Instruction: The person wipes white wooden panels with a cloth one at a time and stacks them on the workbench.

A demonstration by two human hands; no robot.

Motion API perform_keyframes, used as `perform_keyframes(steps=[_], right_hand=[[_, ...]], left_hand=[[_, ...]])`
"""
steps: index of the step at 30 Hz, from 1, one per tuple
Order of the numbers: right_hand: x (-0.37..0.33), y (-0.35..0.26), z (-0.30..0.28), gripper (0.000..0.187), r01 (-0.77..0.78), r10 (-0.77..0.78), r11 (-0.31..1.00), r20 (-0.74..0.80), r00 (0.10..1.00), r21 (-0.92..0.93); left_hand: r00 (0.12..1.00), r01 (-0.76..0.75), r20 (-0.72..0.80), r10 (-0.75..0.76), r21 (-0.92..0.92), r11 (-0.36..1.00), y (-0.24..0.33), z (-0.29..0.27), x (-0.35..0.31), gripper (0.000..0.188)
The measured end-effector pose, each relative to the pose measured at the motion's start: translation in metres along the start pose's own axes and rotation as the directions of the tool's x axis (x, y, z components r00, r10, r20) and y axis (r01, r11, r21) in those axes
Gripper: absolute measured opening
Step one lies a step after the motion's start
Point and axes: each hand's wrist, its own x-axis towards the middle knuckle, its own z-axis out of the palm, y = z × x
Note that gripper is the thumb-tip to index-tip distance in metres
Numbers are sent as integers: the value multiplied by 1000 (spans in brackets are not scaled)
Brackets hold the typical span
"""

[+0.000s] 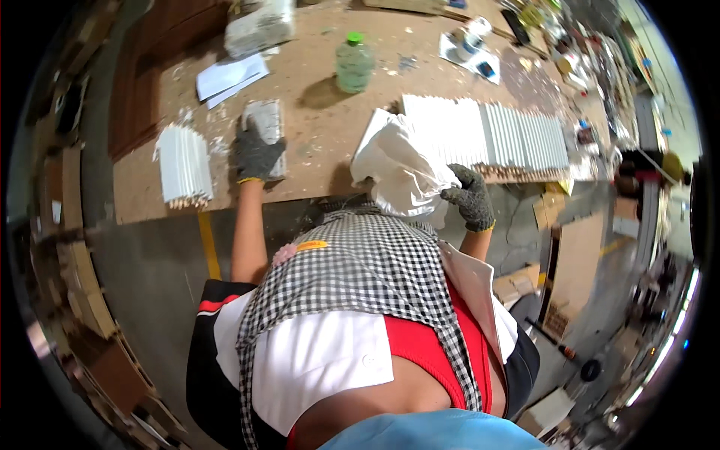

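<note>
My left hand, in a dark grey knitted glove, lies over a flat whitish-grey block near the table's front edge. Its fingers and thumb straddle the block's width. A crumpled white cloth hangs partly over the edge in front of my apron. At the cloth's right side, my right hand, gloved the same way, pinches a fold between thumb and fingers. Beside the cloth are rows of thin white strips with bare wood-coloured ends. Another bundle of white strips lies left of my left hand.
On the worn brown table stand a clear bottle with a green cap and a whitish block. White paper sheets lie at back left. Jars and tools crowd the back right. Cardboard leans beyond my right side.
</note>
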Motion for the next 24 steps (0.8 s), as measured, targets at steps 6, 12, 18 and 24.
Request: perform_keyframes(steps=[6, 12, 18, 24], right_hand=[[-46, 12, -53, 48, 332, -331, 943, -150, 932, -18], [-76, 45, -62, 51, 444, -284, 831, -432, 856, 334], [-49, 62, -20, 53, 399, 167, 475, -526, 834, 784], [-3, 21, 26, 35, 303, -90, 790, -389, 917, 533]], left_hand=[[1000, 27, -6, -27, 0, 1000, 51, -2, -17, 112], [996, -33, 82, 33, -8, 999, 114, -6, -39, 110], [971, -55, 223, 83, -132, 990, 135, -18, -36, 106], [804, -591, 25, 594, 139, 795, 185, 9, -52, 86]])
